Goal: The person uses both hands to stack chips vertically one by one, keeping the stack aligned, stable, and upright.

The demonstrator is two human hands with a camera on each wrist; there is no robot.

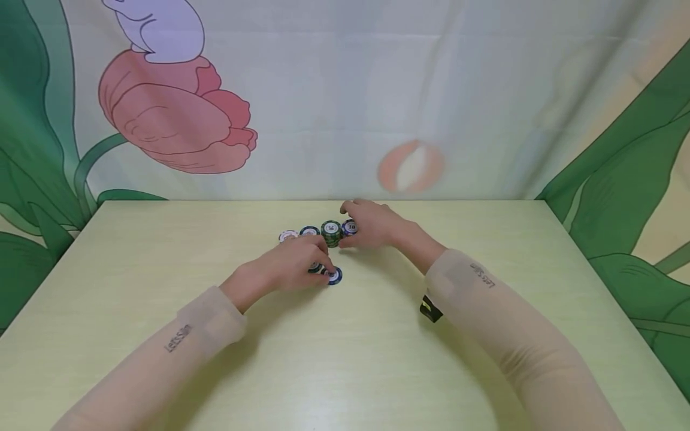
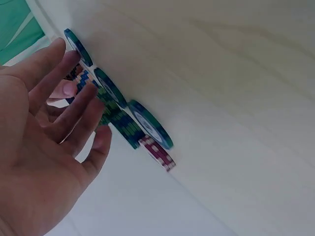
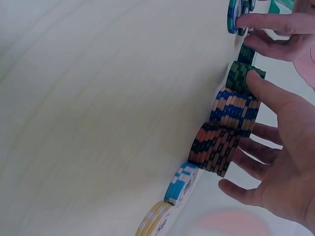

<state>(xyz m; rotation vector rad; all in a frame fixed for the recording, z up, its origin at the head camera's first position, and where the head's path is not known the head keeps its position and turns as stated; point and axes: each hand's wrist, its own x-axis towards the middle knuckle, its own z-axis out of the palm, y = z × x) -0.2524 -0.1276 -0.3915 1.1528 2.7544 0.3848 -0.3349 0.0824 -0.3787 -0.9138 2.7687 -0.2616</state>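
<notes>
In the head view my left hand (image 1: 293,262) reaches over several flat poker chips, a fingertip touching the blue chip (image 1: 336,276) at the near end. The left wrist view shows its fingers loosely bent beside a line of chips (image 2: 150,125), with a green stack (image 2: 127,129) behind. My right hand (image 1: 376,224) is at the stacks, partly hiding the blue stack (image 1: 349,227). In the right wrist view its thumb tip rests at the green stack (image 3: 238,76), while the other fingers lie beside the blue-and-orange stack (image 3: 235,110) and black-and-orange stack (image 3: 212,147).
Light blue chips (image 3: 181,182) and yellow chips (image 3: 153,220) continue the row. A white-and-pink chip (image 1: 288,235) and maroon chips (image 2: 157,153) sit at the left end. A black object (image 1: 430,309) lies partly under the right sleeve. A printed curtain (image 1: 323,108) hangs behind the table (image 1: 345,359).
</notes>
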